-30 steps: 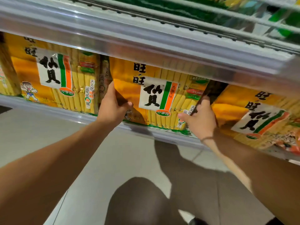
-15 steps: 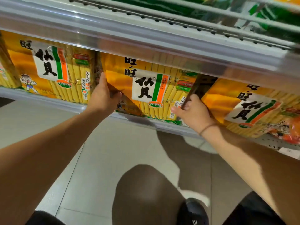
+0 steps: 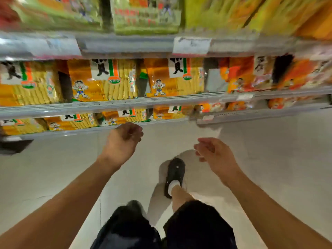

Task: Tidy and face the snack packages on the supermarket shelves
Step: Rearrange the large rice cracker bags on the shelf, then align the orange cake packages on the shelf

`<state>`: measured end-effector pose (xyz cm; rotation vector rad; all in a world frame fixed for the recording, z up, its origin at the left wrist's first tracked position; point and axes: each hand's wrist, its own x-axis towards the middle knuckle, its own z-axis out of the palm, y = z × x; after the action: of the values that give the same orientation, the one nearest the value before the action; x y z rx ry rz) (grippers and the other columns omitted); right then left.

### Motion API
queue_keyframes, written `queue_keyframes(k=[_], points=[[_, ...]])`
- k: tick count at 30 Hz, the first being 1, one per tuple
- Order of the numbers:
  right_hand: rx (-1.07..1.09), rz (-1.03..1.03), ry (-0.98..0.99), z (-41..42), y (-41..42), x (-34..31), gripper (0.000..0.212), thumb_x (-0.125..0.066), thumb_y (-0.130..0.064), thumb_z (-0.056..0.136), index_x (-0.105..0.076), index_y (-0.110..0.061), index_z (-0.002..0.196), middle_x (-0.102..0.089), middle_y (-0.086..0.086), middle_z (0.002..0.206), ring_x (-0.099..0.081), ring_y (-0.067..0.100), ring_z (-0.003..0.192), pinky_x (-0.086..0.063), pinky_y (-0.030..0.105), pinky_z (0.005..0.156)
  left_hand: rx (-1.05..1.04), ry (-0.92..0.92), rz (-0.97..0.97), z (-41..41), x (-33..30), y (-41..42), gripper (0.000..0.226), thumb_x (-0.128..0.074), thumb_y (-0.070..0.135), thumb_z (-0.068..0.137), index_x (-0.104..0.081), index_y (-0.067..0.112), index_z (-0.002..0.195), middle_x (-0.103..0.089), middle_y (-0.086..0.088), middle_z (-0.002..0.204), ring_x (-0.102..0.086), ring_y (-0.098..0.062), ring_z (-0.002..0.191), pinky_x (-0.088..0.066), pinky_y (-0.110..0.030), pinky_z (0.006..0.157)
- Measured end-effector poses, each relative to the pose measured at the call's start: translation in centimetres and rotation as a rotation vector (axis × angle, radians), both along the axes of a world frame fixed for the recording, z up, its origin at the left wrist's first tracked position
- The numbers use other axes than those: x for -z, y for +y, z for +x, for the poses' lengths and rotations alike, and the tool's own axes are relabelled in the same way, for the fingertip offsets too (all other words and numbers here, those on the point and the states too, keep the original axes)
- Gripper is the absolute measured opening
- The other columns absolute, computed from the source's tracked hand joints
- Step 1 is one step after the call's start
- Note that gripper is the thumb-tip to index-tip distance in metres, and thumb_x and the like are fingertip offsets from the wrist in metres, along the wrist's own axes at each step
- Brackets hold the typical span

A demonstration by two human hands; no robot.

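A pale tiled floor (image 3: pixel 269 159) runs up to a bank of grey metal shelves, and the picture is smeared with motion, worst along the top. 3 tiers of snack packs show. The middle shelf (image 3: pixel 125 103) carries yellow-and-orange rice cracker bags (image 3: pixel 102 81) standing upright, faces outward, with dark gaps between some of them; the bottom shelf (image 3: pixel 89 131) holds a lower row of the same bags (image 3: pixel 124 116).

The left hand (image 3: pixel 122 142) hangs in the air just in front of the bottom shelf's edge, fingers loosely curled, grasping nothing. The right hand (image 3: pixel 213 155) sits lower and farther from the shelving, over the floor, also loosely curled and empty. Both forearms reach forward from the bottom corners.

The bags lie ahead of and above both hands, their long sides vertical. The left hand is the nearer, so the bottom row in front of it looks the likeliest next reach. A black shoe (image 3: pixel 175 175) is planted between the arms.
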<state>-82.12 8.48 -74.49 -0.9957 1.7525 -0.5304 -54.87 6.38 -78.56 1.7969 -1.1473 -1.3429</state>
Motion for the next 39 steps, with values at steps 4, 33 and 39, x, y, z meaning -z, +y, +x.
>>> queue_keyframes(k=[4, 33, 39], points=[[0.203, -0.168, -0.018, -3.9, 6.0, -10.7, 0.013, -0.068, -0.019, 0.089, -0.068, -0.029, 0.097, -0.074, 0.002, 0.088, -0.070, 0.022, 0.083, -0.059, 0.037, 0.077, 0.257, 0.009, -0.074, -5.0, -10.5, 0.8, 0.023, -0.055, 0.014, 0.098, -0.064, 0.025, 0.079, -0.072, 0.006, 0.079, -0.068, -0.013, 0.077, -0.050, -0.028, 0.073], [0.306, -0.754, -0.241, -42.3, 5.4, -29.6, 0.025, -0.072, -0.037, 0.067, -0.073, -0.030, 0.091, -0.075, 0.008, 0.084, -0.071, 0.020, 0.075, -0.056, 0.024, 0.063, 0.451, -0.368, -0.579, -37.4, -34.5, -3.8, 0.018, -0.061, 0.026, 0.094, -0.068, 0.037, 0.083, -0.071, 0.009, 0.076, -0.065, -0.009, 0.065, -0.050, -0.023, 0.059], [0.239, -0.747, -0.274, -46.3, -3.4, -30.6, 0.017, -0.067, 0.003, 0.082, -0.069, -0.008, 0.095, -0.073, 0.014, 0.080, -0.069, 0.023, 0.069, -0.056, 0.027, 0.061, 0.403, -0.329, -0.696, -44.2, -39.1, -12.3, 0.016, -0.062, 0.027, 0.093, -0.069, 0.038, 0.083, -0.071, 0.007, 0.080, -0.066, -0.018, 0.074, -0.052, -0.038, 0.069]])
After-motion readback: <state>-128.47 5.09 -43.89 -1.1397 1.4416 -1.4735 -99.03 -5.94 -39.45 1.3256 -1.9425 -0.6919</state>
